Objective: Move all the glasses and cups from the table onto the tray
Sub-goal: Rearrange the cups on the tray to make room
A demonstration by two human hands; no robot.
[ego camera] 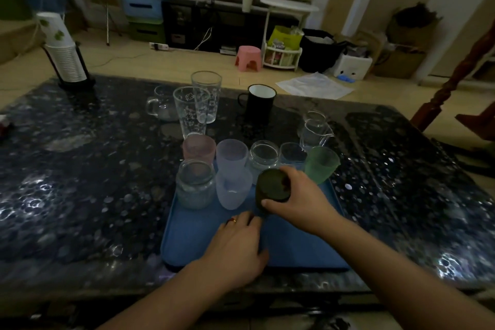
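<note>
A blue tray [203, 238] lies on the dark speckled table [80, 195]. My right hand [302, 201] grips a dark green glass [273, 186] over the tray's middle. My left hand [238, 246] rests on the tray just in front of it, holding nothing. On the tray's far part stand a clear jar [195, 183], frosted lilac cups [233, 169], a pink cup [199, 147], more clear jars [263, 155] and a green cup [321, 163]. Behind the tray, on the table, stand two tall printed glasses [190, 112], a glass mug [160, 103], a black mug [261, 102] and a clear pitcher [316, 131].
A stack of paper cups in a black holder [67, 61] stands at the table's far left corner. Beyond the table are a pink stool [247, 57], a white rack, bags and storage boxes on the floor. A wooden post [452, 83] rises at the right.
</note>
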